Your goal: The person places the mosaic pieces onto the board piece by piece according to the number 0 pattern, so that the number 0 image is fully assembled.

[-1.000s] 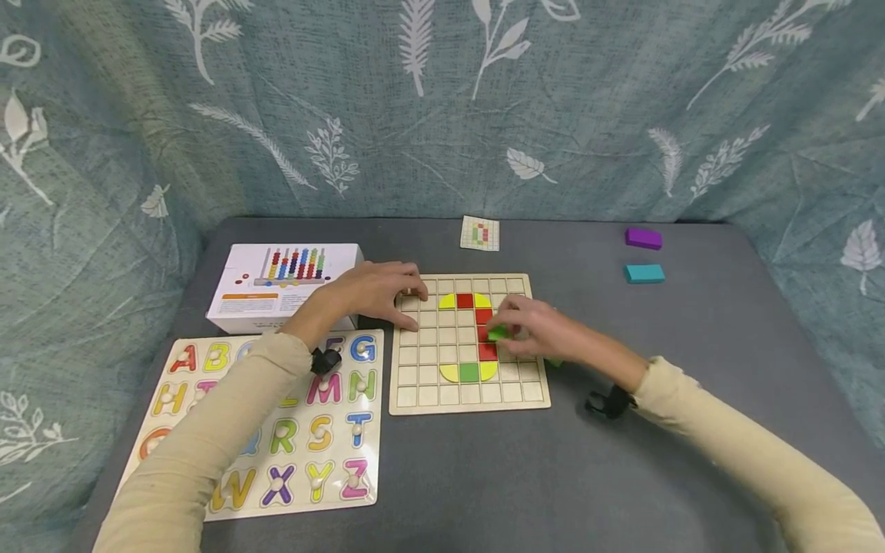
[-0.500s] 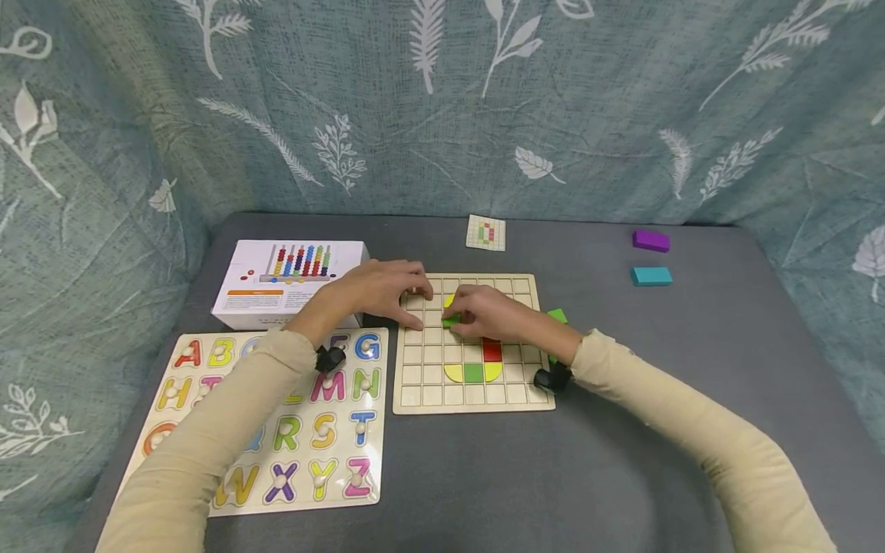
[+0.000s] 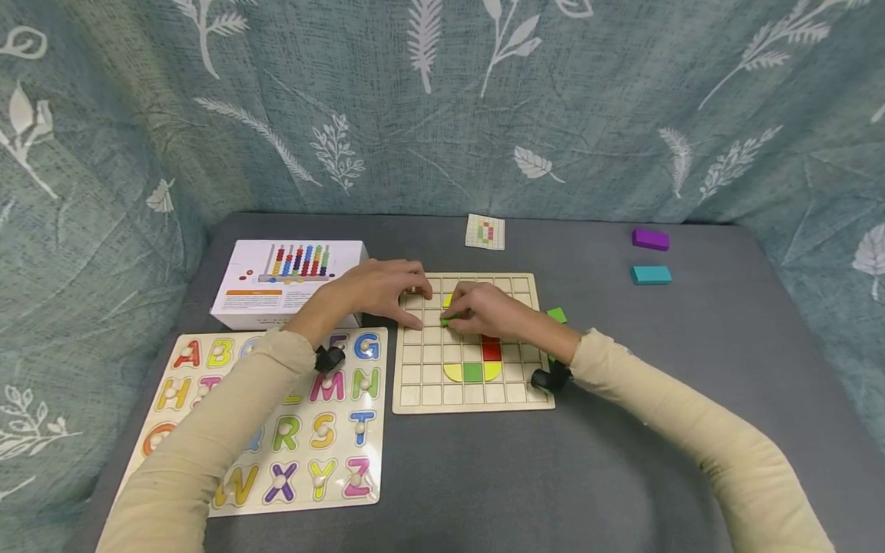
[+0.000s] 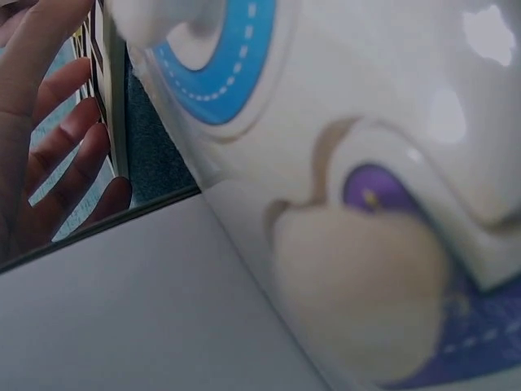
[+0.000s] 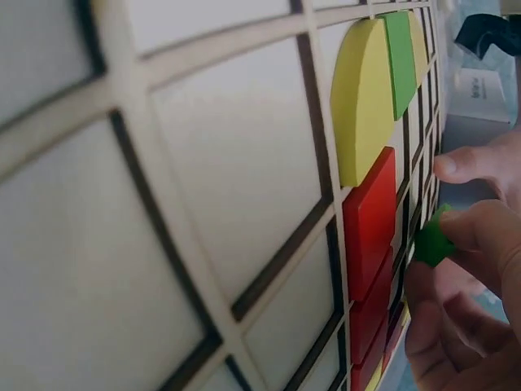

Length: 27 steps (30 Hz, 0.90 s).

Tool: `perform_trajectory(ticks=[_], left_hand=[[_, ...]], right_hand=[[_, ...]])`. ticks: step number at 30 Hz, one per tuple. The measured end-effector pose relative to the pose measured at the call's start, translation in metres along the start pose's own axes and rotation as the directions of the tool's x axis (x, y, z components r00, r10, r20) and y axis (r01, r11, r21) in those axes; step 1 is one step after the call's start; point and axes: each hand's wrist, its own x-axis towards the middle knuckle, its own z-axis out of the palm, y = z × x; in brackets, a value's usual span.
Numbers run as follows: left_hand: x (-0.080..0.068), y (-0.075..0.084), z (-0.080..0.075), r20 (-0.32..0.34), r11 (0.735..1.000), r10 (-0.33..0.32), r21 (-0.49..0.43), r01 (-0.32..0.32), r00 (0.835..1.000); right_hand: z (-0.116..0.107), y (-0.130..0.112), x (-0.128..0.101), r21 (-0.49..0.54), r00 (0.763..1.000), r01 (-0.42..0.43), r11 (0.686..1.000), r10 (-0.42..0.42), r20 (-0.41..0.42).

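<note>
My right hand (image 3: pixel 487 311) is over the wooden grid board (image 3: pixel 411 395) and pinches a green tile (image 5: pixel 435 240) between thumb and fingers, low over the left part of the pattern. In the right wrist view, red tiles (image 5: pixel 370 224) form a line, with a yellow rounded tile (image 5: pixel 360 106) and a green square tile (image 5: pixel 399 65) beyond. The head view shows a yellow tile (image 3: pixel 452 372) in the lower row; my right hand hides part of the upper pattern. My left hand (image 3: pixel 380 290) rests at the board's left edge, fingers spread and relaxed.
An alphabet puzzle board (image 3: pixel 376 461) lies to the left, below a white box (image 3: pixel 290 269). A small pattern card (image 3: pixel 485 232) is behind the grid. Purple (image 3: pixel 651 240) and teal (image 3: pixel 651 275) blocks sit back right. A loose green piece (image 3: pixel 557 315) lies beside the grid.
My right hand has carried the green tile leftward, from beside the red column to the left side of the pattern. My left hand has stayed at the board's edge.
</note>
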Motion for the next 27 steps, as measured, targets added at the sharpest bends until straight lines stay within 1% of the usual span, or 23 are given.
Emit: perform_trajectory(ticks=[6, 11, 18, 25, 27], left_hand=[[0.0003, 0.0002, 0.0005, 0.004, 1.000, -0.002, -0.002, 0.002, 1.000], [0.0009, -0.0005, 0.0008, 0.004, 1.000, 0.000, -0.002, 0.000, 1.000], [0.0015, -0.0015, 0.0004, 0.014, 1.000, 0.003, -0.004, -0.003, 1.000], [0.0019, -0.0022, 0.0002, 0.005, 1.000, 0.012, -0.004, -0.012, 1.000], [0.0016, -0.0023, -0.0002, 0.001, 1.000, 0.016, -0.002, -0.016, 1.000]], right_hand=[[-0.0004, -0.0021, -0.0032, 0.025, 0.999, -0.040, 0.999, 0.041, -0.010], [0.0003, -0.0031, -0.0048, 0.015, 0.997, -0.076, 0.997, 0.077, -0.024], [-0.0002, -0.0027, -0.0033, -0.006, 0.990, -0.142, 0.990, 0.142, -0.023], [-0.0041, -0.0057, 0.0001, -0.025, 0.986, -0.165, 0.986, 0.165, -0.021], [-0.0033, -0.0064, 0.0005, -0.061, 0.987, -0.160, 0.985, 0.158, -0.031]])
